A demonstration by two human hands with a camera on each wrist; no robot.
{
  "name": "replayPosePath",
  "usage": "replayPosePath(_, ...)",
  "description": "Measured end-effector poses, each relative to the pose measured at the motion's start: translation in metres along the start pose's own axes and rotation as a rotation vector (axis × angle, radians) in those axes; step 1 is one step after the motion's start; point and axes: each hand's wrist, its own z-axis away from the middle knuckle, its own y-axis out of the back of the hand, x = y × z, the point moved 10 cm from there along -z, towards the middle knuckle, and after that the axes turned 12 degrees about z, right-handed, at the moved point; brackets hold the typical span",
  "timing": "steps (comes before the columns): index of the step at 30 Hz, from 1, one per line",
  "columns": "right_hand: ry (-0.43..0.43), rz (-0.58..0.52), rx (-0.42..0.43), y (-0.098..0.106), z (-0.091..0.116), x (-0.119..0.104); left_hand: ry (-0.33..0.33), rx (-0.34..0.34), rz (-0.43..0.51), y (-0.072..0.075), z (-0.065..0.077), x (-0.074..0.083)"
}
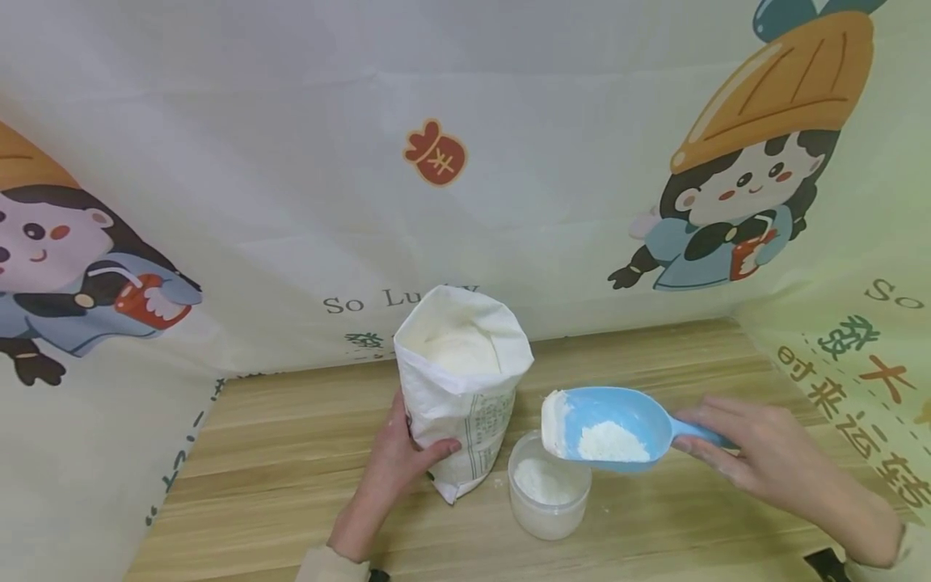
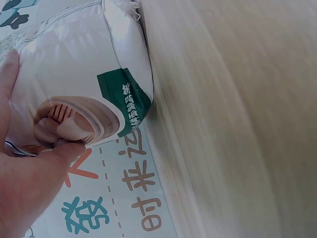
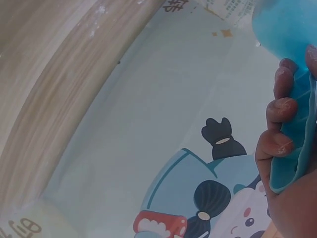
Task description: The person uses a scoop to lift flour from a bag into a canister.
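My left hand (image 1: pixel 398 461) grips a white flour bag (image 1: pixel 454 404) by its side, thumb across the front. The bag stands open at the top with white powder inside; a green label and a picture of a steamer (image 2: pixel 79 121) show in the left wrist view. In my right hand (image 1: pixel 756 444) is the handle of a light blue scoop (image 1: pixel 618 404). White powder (image 1: pixel 613 442) lies in the scoop's bowl and coats its front lip. The scoop is held over the back right of a round clear tub (image 1: pixel 549 517), which has white powder in it.
Everything stands on a wood-grain table (image 1: pixel 276 453). Printed sheets with cartoon figures and lettering form a wall (image 1: pixel 545 202) behind and at both sides. Small specks of powder dot the table near the tub.
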Motion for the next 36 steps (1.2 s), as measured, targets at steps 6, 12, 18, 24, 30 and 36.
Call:
replayPosePath(6, 0.019, 0.007, -0.045, -0.002, -0.001, -0.002, 0.011, 0.001, 0.000, 0.001, 0.001, -0.001)
replayPosePath(12, 0.063, 0.053, -0.070, -0.002, -0.006, -0.007, 0.025, -0.003, 0.011, 0.001, 0.001, -0.002)
replayPosePath(18, 0.111, 0.112, -0.084, -0.003, -0.011, -0.013, 0.020, -0.006, 0.012, 0.000, 0.001, -0.002)
replayPosePath(24, 0.146, 0.131, -0.117, -0.004, -0.018, -0.018, 0.020, -0.009, 0.004, -0.001, 0.001, 0.000)
replayPosePath(30, 0.179, 0.153, -0.164, -0.006, -0.026, -0.025, 0.004, -0.007, 0.004, 0.000, 0.001, 0.002)
replayPosePath(36, 0.226, 0.166, -0.184, -0.007, -0.034, -0.032, -0.007, -0.008, 0.002, 0.000, 0.001, 0.002)
